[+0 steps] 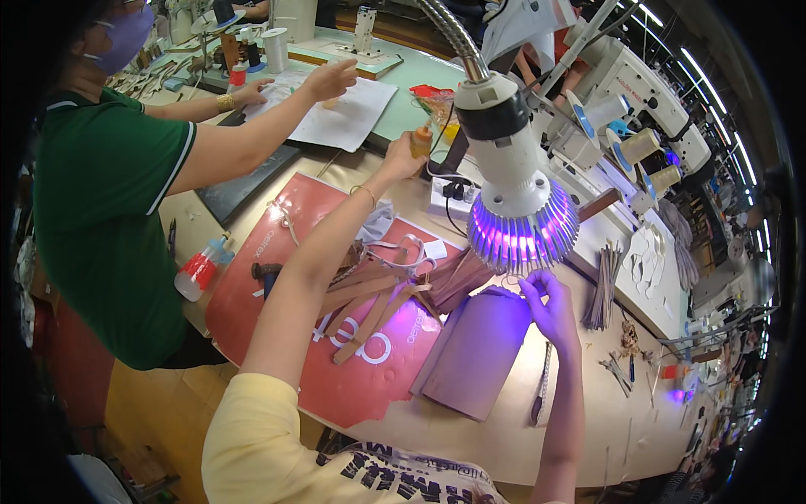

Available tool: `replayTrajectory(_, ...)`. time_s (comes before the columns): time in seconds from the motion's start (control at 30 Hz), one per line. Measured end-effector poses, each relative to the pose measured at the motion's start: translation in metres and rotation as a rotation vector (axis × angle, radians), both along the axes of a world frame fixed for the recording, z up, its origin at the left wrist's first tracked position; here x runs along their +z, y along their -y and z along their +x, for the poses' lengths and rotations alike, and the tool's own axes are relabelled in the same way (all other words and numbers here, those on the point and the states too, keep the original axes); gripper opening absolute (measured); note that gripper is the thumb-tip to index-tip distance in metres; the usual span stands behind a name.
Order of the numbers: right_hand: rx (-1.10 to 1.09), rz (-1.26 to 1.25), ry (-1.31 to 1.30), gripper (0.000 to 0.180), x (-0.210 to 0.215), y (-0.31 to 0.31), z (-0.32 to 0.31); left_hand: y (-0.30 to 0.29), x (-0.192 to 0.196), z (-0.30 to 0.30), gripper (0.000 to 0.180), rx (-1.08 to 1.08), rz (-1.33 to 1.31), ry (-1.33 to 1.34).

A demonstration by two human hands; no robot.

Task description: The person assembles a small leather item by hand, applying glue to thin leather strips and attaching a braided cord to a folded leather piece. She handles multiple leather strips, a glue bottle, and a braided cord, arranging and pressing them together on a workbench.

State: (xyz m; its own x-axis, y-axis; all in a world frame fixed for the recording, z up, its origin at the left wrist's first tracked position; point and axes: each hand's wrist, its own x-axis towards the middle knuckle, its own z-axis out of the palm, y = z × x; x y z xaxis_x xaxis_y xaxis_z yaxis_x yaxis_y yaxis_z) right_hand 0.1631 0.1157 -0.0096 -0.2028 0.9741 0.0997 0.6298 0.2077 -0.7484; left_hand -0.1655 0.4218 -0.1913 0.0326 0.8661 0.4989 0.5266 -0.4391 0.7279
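Note:
My left hand (pixel 401 160) is stretched far forward, its fingers closed round a small amber bottle (pixel 421 143) with an orange top. Beneath the purple-lit lamp (pixel 522 220), my right hand (pixel 550 304) is closed in a pinch at the upper corner of a brown leather-like panel (pixel 478 353). What its fingertips hold, if anything, is too small to make out. Under my left forearm, several brown straps (pixel 374 323) lie in a tangle on a red printed sheet (pixel 336 395).
At the left a person in a green shirt (pixel 109 202) works over a white sheet (pixel 353 118). A squeeze bottle with red liquid (pixel 200 273) stands beside them. Thread cones (pixel 640 147) and a sewing machine (pixel 646 92) stand back right. A bundle of strips (pixel 603 290) and a slim tool (pixel 541 391) lie right.

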Motion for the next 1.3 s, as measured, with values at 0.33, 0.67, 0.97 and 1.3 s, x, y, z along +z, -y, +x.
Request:
replayTrajectory(0.33,-0.303,0.023,-0.255,0.011,-0.006,0.058,0.056,0.026,0.039,-0.021,0.123,0.061,-0.247,-0.225)
replayTrajectory(0.67,0.032,-0.076,-0.381,0.013,0.015,0.006,-0.020,0.222,0.142,-0.038,0.045,-0.264,-0.292,-0.317)
replayTrajectory(0.97,0.482,-0.259,0.615,0.034,-0.052,-0.092,-0.122,0.317,0.105,0.018,0.075,-0.066,-0.281,-0.901)
replayTrajectory(1.3,0.585,-0.326,0.542,0.037,-0.072,-0.097,-0.137,0.340,0.049,0.046,0.086,0.071,-0.241,-0.824)
